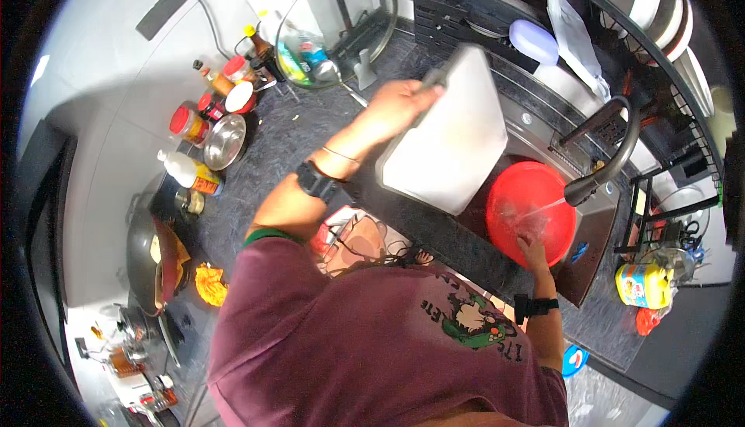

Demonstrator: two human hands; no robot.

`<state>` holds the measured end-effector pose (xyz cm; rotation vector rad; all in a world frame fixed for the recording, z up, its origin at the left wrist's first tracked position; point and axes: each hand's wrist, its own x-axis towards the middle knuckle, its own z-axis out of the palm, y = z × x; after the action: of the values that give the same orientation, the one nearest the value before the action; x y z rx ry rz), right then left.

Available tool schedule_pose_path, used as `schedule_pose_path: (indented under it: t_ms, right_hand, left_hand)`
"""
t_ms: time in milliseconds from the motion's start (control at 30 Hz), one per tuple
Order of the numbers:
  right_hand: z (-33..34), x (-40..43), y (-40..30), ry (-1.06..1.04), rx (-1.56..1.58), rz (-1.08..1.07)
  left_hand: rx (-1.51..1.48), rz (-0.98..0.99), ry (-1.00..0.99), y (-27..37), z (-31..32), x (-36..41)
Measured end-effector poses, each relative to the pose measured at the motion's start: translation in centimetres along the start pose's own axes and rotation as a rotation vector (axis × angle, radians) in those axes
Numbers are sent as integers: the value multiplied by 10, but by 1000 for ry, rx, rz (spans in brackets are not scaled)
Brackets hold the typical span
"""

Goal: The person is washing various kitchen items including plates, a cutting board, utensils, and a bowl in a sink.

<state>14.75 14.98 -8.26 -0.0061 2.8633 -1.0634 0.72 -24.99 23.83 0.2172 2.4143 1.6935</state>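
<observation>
My left hand (407,104) grips the grey handle edge of a white cutting board (448,136), which is tilted over the counter edge and the left part of the sink (593,240); the board is slightly blurred. In the sink stands a red plastic basin (512,185) with water in it. A thin stream runs into it from the dark faucet (614,162). My right hand (532,250) reaches over the basin's near rim, its fingertips at the water; whether they hold anything is unclear.
Left on the dark counter (291,147) are a metal bowl (224,142), red-lidded jars (189,126), bottles and a wok (154,264). A glass lid (337,28) stands behind. A dish rack (692,118) arches over the right back, and a yellow jug (643,285) stands right of the sink.
</observation>
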Motion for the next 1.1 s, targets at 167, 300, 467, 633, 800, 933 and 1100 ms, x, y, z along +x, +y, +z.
schedule_pose_path:
  t_ms: [167, 300, 467, 633, 800, 933, 1100]
  right_hand:
    - [16, 9, 26, -22, -21, -99]
    - [13, -3, -20, -13, 31, -159]
    - [30, -11, -34, -21, 154, -110]
    - [17, -23, -79, -97, 140, -40]
    - [18, -27, -91, 7, 28, 40]
    - [17, -30, -102, 57, -56, 85]
    - [29, -26, -106, 185, -183, 106]
  left_hand:
    - [-26, -30, 235, 15, -72, -38]
    - [-29, 15, 468, 41, -111, -85]
    - [26, -3, 734, 56, -180, -148]
    - [352, -21, 989, 77, -220, -207]
    - [502, -16, 1058, 76, -250, -213]
    - [808, -37, 1062, 71, -299, -190]
    - [733, 188, 1034, 81, -337, -142]
